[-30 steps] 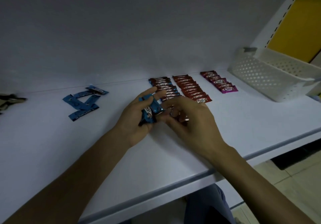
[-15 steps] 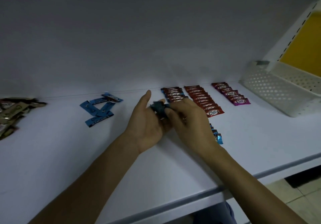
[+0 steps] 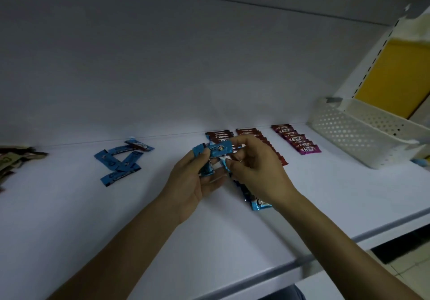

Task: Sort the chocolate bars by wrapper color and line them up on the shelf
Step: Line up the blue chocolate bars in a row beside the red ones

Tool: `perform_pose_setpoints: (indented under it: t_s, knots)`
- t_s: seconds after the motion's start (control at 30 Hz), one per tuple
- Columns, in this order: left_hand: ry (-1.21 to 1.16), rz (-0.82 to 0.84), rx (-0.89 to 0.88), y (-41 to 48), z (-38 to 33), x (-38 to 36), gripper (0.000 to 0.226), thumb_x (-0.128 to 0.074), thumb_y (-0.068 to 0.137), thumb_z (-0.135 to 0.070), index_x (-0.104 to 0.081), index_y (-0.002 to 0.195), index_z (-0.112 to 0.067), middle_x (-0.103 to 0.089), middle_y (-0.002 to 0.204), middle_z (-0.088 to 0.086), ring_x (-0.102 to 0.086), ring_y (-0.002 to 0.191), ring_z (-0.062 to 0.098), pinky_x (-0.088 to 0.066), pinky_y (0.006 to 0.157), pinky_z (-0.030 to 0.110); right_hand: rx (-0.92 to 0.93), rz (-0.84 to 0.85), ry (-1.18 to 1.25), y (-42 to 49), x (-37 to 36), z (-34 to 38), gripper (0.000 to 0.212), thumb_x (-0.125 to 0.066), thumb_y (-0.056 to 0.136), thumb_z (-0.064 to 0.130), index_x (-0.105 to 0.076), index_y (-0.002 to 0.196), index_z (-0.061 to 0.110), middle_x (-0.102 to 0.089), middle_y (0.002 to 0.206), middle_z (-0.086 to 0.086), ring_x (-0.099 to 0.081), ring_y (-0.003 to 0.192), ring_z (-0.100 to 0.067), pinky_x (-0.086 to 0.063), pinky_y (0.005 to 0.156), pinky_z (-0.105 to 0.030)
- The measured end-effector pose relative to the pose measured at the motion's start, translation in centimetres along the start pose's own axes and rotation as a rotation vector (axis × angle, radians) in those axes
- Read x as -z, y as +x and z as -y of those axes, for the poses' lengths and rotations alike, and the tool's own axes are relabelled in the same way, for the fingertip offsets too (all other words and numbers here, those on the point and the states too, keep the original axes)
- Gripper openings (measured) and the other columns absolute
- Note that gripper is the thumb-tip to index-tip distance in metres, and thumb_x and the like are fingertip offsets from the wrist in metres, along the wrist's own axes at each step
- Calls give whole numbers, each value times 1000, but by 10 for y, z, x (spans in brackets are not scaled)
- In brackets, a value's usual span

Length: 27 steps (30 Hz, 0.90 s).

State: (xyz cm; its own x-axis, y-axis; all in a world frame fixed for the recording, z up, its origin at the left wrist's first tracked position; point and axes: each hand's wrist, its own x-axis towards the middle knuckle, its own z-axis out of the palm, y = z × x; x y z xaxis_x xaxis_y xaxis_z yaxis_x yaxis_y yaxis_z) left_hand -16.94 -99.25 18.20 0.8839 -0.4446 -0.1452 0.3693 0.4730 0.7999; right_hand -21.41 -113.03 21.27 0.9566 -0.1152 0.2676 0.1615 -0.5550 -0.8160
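Above the white shelf [image 3: 69,218], both hands pinch one blue bar [image 3: 218,149], left hand [image 3: 193,183] clutching more blue bars, right hand [image 3: 258,174] on its far end; behind, red rows [image 3: 253,134], purple row [image 3: 297,139], loose blue pile [image 3: 121,162] at left, basket [image 3: 353,134] at right

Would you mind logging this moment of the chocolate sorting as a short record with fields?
Left hand: holds blue bars
Right hand: fingers pinch blue bar, also touched by left hand
Sorted rows: brown row, red row, purple row, at shelf back
Started row: blue row under right hand
Unsorted: loose blue pile; dark pile far left
Basket: white, right
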Motion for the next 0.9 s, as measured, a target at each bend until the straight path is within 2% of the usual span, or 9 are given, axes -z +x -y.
perform_pose_setpoints:
  t_s: [0.13,0.3,0.43,0.5,0.63,0.7,0.77,0.83,0.9]
  knots:
    - [20,-86,-43,1,-1,0,25,-49,97,-18,-60,119,-12,-73,100,8,-73,82,18,-58,60,27,-123,10,102,-2,4,1,29,-59,90,3,-56,115,20,-60,77,-5,-66,74,-25,-57,63,-24]
    - [17,-148,-25,2,1,1,19,-52,97,-19,-63,111,-12,-75,90,7,-73,80,18,-58,57,27,-186,-3,166,-7,11,3,16,-57,92,8,-63,88,22,-68,83,-9,-65,70,-15,-55,60,-21]
    - [60,-203,-47,4,2,3,13,-57,93,-18,-63,104,-13,-69,86,6,-69,67,12,-55,51,25,-245,-27,288,-11,17,0,10,-57,92,9,-65,87,9,-68,81,-10,-62,60,-8,-51,56,-17]
    - [106,-217,-68,4,3,2,18,-60,92,-17,-60,110,-17,-65,86,5,-62,63,11,-51,48,22,-251,-32,303,-12,19,-2,9,-58,92,11,-65,87,7,-68,80,-7,-61,59,-5,-49,55,-15]
    - [302,-192,-141,2,6,1,28,-66,87,-18,-56,111,-25,-63,76,2,-52,50,5,-41,43,18,-204,-50,287,-15,18,-4,10,-62,90,16,-68,82,12,-68,81,-11,-60,64,0,-45,58,-11]
    - [432,-162,-185,0,7,-1,19,-67,85,-20,-61,103,-20,-60,66,-2,-51,50,4,-39,45,18,-173,-33,259,-16,19,-6,11,-62,90,17,-70,83,18,-69,79,-5,-62,68,-4,-46,63,-15]
    - [511,-143,-226,-2,9,-2,10,-66,86,-19,-64,96,-17,-60,60,-7,-51,51,2,-39,45,17,-136,-19,230,-18,22,-7,12,-62,91,14,-72,95,17,-68,78,8,-63,72,-2,-48,65,-15]
    - [522,-140,-241,-4,11,-5,8,-63,89,-13,-63,96,-17,-64,64,-8,-55,52,-1,-40,43,16,-119,-21,216,-21,28,-10,18,-61,90,10,-70,106,13,-67,78,14,-65,75,-1,-49,65,-13]
    - [536,-135,-242,-6,12,-7,10,-61,91,-11,-63,99,-16,-67,72,-3,-58,52,-2,-41,41,15,-145,-11,240,-26,37,-13,14,-61,91,9,-69,101,12,-69,76,11,-66,72,-3,-48,60,-13]
